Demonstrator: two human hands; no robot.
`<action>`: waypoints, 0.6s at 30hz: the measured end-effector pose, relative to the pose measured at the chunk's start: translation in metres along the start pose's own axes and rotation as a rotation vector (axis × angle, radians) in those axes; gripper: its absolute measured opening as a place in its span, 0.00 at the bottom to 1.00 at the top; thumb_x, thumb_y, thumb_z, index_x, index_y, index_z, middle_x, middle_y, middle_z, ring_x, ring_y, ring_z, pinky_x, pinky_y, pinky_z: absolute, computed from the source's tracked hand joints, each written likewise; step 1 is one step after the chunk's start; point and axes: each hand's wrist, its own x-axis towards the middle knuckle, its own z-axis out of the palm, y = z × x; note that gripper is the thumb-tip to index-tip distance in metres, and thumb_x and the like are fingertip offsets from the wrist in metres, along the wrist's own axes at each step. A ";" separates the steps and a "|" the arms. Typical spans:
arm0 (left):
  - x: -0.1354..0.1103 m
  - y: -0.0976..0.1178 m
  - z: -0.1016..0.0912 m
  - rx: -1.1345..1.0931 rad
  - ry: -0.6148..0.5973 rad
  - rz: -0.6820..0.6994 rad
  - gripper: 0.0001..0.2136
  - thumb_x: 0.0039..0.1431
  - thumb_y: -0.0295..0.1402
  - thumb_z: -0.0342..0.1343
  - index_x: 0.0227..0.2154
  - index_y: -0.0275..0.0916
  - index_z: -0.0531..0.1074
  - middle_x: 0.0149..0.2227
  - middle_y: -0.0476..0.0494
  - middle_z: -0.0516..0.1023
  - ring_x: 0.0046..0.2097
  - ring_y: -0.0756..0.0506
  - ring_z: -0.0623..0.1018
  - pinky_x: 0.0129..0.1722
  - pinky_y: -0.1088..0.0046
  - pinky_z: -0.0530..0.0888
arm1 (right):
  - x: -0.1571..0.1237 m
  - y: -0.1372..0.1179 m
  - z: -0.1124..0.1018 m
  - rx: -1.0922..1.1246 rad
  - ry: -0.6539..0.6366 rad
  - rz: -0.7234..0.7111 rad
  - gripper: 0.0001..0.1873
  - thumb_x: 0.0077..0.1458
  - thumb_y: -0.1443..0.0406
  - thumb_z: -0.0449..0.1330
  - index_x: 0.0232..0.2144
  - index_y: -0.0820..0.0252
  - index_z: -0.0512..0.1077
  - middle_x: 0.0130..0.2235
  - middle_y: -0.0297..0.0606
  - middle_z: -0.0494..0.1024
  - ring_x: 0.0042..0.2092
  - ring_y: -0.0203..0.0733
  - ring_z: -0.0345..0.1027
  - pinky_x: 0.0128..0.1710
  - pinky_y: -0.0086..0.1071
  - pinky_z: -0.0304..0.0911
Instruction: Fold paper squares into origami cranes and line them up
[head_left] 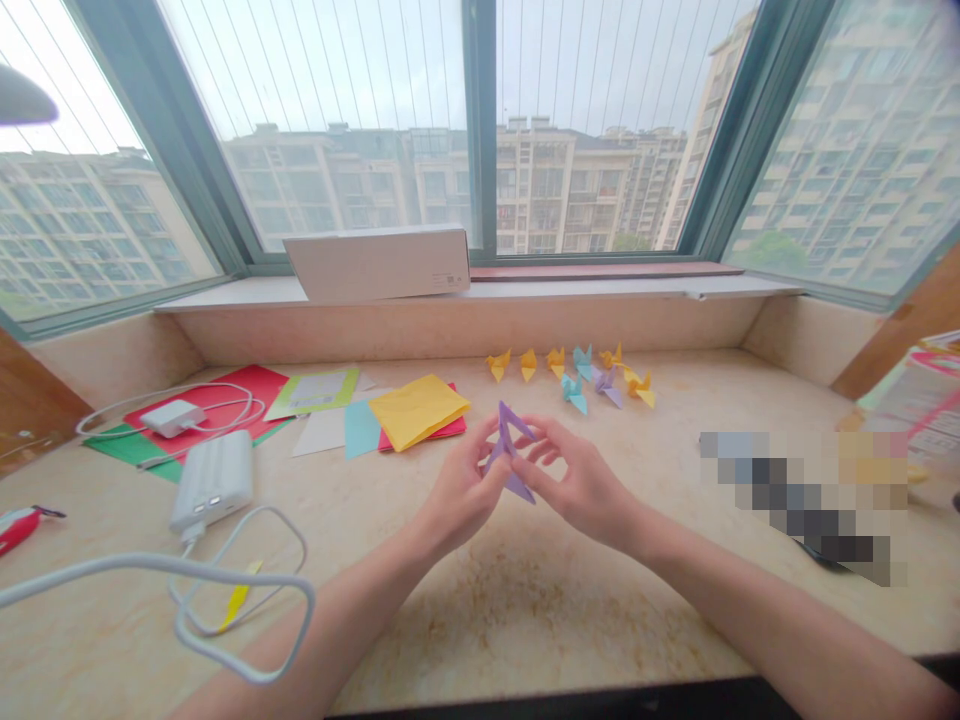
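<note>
Between both hands, above the middle of the counter, is a folded purple origami paper [517, 486] with pointed ends. My left hand [466, 478] pinches it from the left, thumb pressed near its centre. From the right, my right hand [586, 478] grips it between thumb and index finger, the other fingers curled behind. Beyond the hands stand several small paper cranes in yellow, blue and purple, among them a light blue crane [575, 393] and a purple crane [608, 386]. A yellow paper stack [418, 410] lies just past my left hand, partly over red paper [450, 428].
At left are a white power bank [214, 482], a charger [174, 418], looping white cables [247, 580] and coloured sheets [247, 388]. A red-handled tool [19, 528] lies at the far left. A white box [379, 264] rests on the window ledge. A pixelated area covers something at right.
</note>
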 end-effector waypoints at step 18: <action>0.001 -0.010 -0.001 0.038 0.058 0.018 0.21 0.61 0.28 0.56 0.57 0.40 0.72 0.48 0.40 0.82 0.49 0.40 0.80 0.50 0.60 0.76 | -0.005 0.009 0.003 -0.355 0.068 -0.194 0.20 0.61 0.65 0.60 0.55 0.55 0.65 0.47 0.41 0.75 0.39 0.42 0.74 0.38 0.37 0.70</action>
